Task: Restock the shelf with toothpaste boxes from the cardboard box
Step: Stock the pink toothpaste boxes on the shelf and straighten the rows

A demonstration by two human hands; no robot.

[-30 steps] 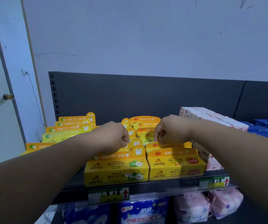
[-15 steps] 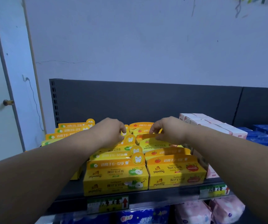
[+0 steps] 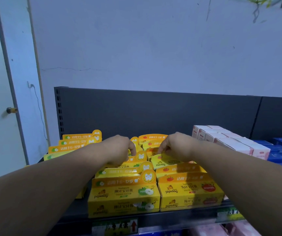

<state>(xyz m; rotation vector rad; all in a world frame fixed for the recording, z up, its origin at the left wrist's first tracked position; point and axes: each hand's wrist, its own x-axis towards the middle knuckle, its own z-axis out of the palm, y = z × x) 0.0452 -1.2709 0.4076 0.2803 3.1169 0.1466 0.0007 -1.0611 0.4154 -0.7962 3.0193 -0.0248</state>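
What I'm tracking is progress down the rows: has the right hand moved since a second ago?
Yes. The right hand has gone deeper, away from the front strawberry box, towards the shelf's back panel.

- Two hands: left hand (image 3: 119, 149), right hand (image 3: 176, 147).
- Three front-to-back rows of yellow toothpaste boxes (image 3: 123, 193); single boxes overlap too much to count.
- At least four pink-white boxes (image 3: 230, 142).
- Two price labels (image 3: 118, 226).
- One door knob (image 3: 11, 109).

Left hand (image 3: 119, 150) and right hand (image 3: 176, 147) have moved from the front row (image 3: 125, 196) to toothpaste boxes (image 3: 167, 161) farther back.
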